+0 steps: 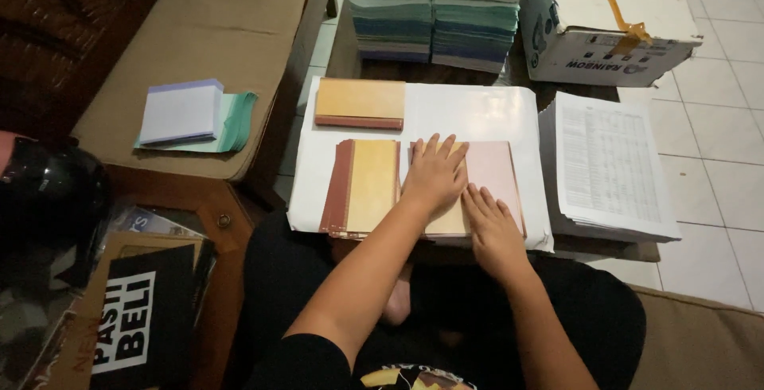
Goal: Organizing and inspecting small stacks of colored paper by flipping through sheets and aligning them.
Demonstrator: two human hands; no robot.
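Overhead, both hands lie flat, fingers spread, gripping nothing. Left hand (434, 175) presses the yellow booklet (446, 219) beneath its palm. Right hand (492, 227) rests just beside it on the pink sheet (493, 169), over the white board (469, 111).

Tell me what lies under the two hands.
Both the left hand and the right hand press flat on a pink sheet atop a yellow booklet, all on a white board. What is under the palms is hidden.
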